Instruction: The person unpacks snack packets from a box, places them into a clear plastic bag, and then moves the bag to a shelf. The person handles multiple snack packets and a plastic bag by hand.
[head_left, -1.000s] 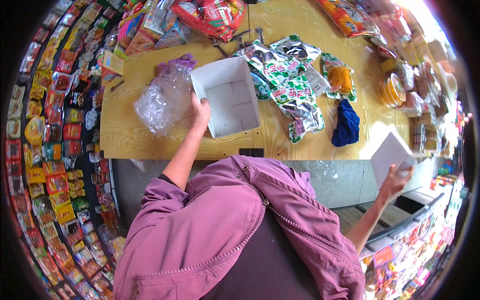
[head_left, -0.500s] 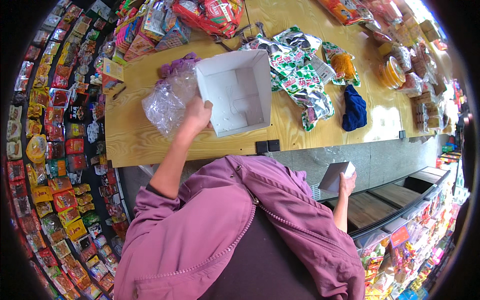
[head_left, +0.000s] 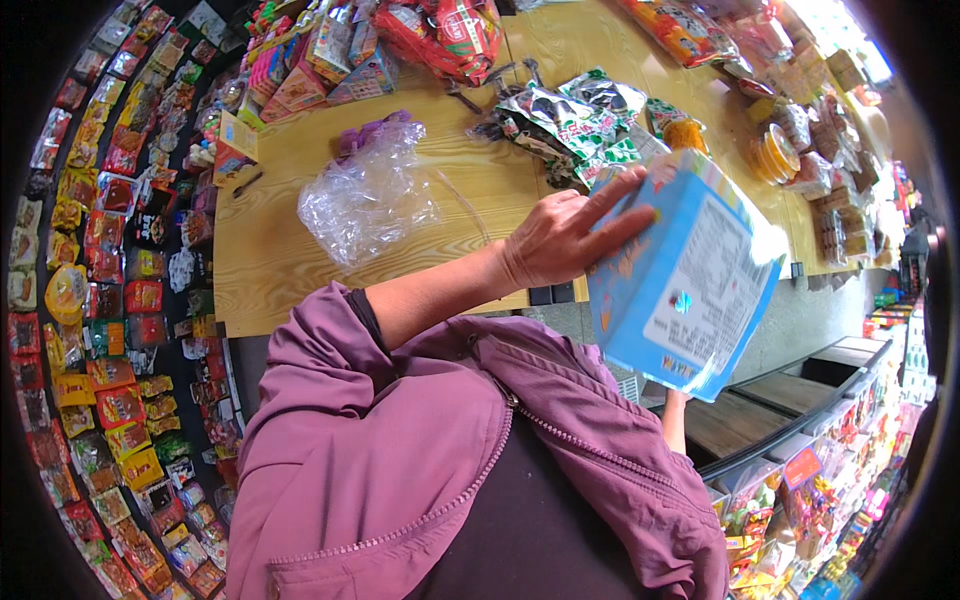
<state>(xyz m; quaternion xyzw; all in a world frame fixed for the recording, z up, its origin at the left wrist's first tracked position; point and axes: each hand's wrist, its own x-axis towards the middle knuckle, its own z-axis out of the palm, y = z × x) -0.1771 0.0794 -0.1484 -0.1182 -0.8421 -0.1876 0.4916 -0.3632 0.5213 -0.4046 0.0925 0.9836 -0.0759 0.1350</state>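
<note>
left grip (head_left: 560, 237) holds the blue box (head_left: 690, 285) to its right

And the box (head_left: 690, 290) juts right into the way, tilted over the table's (head_left: 262, 268) front edge, with the left hand (head_left: 565, 235) against it and that forearm barring the middle! Over left, 1 lane of bare wood runs outside the crumpled plastic (head_left: 365, 205); a 2nd slips up between packets (head_left: 575, 120) and tubs (head_left: 780, 153).
</note>
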